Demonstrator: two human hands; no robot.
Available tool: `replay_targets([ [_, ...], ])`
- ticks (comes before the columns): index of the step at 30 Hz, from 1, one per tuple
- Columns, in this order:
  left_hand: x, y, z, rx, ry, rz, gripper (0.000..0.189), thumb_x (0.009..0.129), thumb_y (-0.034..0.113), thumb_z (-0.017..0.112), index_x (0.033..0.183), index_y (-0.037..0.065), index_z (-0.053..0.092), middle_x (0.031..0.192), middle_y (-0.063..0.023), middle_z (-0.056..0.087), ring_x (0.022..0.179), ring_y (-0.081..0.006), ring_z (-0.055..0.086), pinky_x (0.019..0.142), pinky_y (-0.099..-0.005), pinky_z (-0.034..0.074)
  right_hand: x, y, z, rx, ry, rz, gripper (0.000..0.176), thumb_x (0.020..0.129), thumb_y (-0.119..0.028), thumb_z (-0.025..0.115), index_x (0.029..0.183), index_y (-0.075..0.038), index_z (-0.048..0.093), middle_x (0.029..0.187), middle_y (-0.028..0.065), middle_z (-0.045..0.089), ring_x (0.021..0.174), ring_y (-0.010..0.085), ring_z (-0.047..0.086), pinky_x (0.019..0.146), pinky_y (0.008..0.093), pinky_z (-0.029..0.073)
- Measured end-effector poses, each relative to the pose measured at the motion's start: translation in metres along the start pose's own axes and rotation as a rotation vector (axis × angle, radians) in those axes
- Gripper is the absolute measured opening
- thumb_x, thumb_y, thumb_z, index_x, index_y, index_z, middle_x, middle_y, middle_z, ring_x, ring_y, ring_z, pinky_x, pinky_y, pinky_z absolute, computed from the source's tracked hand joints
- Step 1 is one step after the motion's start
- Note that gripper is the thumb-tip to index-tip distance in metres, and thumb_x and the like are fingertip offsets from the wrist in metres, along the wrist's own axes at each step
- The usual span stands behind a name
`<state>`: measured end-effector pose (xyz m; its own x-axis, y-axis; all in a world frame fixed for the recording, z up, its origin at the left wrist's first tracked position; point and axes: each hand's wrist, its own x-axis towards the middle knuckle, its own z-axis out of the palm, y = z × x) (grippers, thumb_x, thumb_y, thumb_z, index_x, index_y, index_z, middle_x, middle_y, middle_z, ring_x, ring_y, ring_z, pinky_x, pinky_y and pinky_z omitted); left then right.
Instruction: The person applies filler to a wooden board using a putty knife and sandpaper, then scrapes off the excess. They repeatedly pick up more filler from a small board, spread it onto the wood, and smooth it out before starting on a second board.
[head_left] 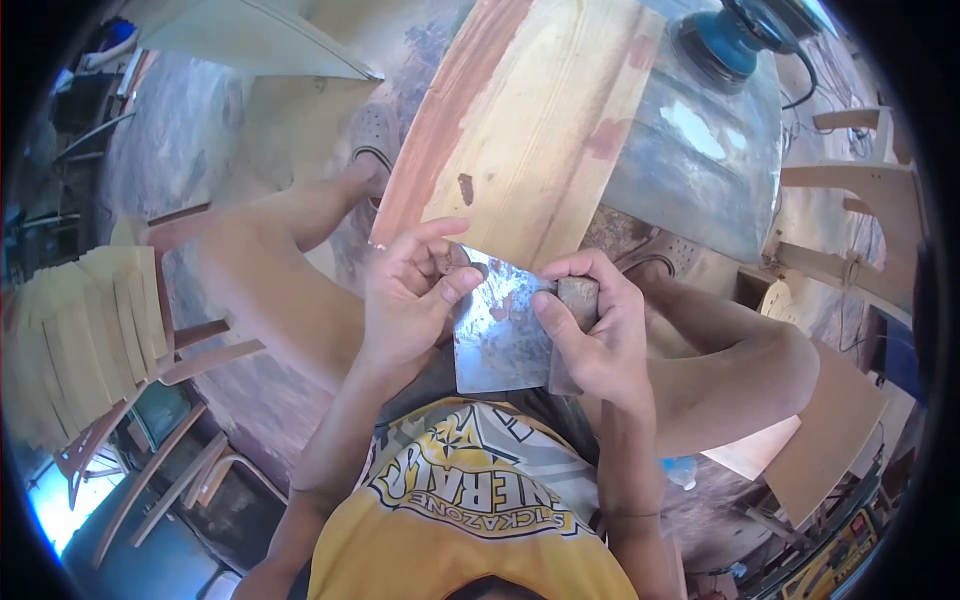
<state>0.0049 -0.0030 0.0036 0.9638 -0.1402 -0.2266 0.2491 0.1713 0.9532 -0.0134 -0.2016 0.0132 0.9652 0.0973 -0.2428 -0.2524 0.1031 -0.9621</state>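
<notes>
My right hand (605, 335) grips a thin, shiny metal plate (500, 345) by its right side, thumb on its face. A worn brown block, like a wooden handle (578, 296), shows between the same hand's fingers. Brown smears mark the plate. At its upper left corner, my left hand (410, 285) has thumb and fingers bent close together around a small brown putty-like lump (449, 261); its index finger stretches out above. Just beyond the hands lies a pale wooden panel (540, 110) with reddish edges and a dark brown patch (466, 189).
A blue power sander (715, 50) with a black cable stands on a greyish sheet (690, 190) at the upper right. Stacked wooden pieces (90, 340) are at the left. Curved wooden frame parts (850, 180) are at the right. My bent legs flank the work.
</notes>
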Motion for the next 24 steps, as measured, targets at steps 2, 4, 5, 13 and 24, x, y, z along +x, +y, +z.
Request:
replay_targets([
  [2,0.008,-0.008,0.005,0.067,-0.013,0.036,0.042,0.082,-0.007,0.067,0.122,-0.001,0.054,0.086,-0.0018,0.057,0.077,-0.0069,0.055,0.067,-0.0203,0.046,0.0,-0.006,-0.007,0.01,0.006,0.002,0.015,0.082,-0.002,0.065,0.097,0.0,0.06,0.08,0.0052,0.065,0.073,0.0073,0.057,0.065,0.0249,0.048],
  [4,0.013,-0.01,0.006,0.123,-0.012,0.076,0.039,0.083,-0.006,0.067,0.12,-0.002,0.055,0.086,-0.0021,0.058,0.076,-0.0069,0.055,0.065,-0.02,0.045,-0.001,-0.008,-0.008,0.01,-0.002,0.009,0.015,0.082,-0.002,0.064,0.096,0.0,0.06,0.078,0.0055,0.065,0.073,0.0073,0.058,0.065,0.0251,0.048],
  [5,0.016,-0.01,0.005,0.195,0.062,0.084,0.035,0.085,-0.004,0.065,0.119,-0.002,0.055,0.087,-0.0029,0.059,0.075,-0.0075,0.056,0.064,-0.0204,0.046,-0.002,-0.007,-0.006,-0.011,0.015,0.015,0.014,0.081,-0.002,0.064,0.095,0.0,0.06,0.076,0.0075,0.065,0.071,0.0088,0.06,0.064,0.0257,0.048],
  [13,0.038,0.014,-0.038,0.161,0.277,0.182,0.023,0.094,0.003,0.056,0.116,-0.005,0.055,0.101,-0.0111,0.063,0.082,-0.0135,0.061,0.075,-0.0249,0.051,0.023,-0.012,-0.014,-0.209,0.243,-0.05,0.014,0.077,-0.005,0.063,0.089,0.001,0.061,0.073,0.0179,0.064,0.07,0.026,0.067,0.067,0.0329,0.049],
  [24,0.086,-0.037,-0.142,-0.32,0.34,0.006,0.024,0.096,0.016,0.056,0.106,-0.006,0.058,0.1,-0.0129,0.063,0.091,-0.0187,0.063,0.087,-0.029,0.053,0.064,0.006,0.027,-0.435,0.27,0.053,0.018,0.077,-0.01,0.064,0.092,0.0,0.062,0.06,0.0094,0.054,0.052,0.0137,0.048,0.051,0.0306,0.039],
])
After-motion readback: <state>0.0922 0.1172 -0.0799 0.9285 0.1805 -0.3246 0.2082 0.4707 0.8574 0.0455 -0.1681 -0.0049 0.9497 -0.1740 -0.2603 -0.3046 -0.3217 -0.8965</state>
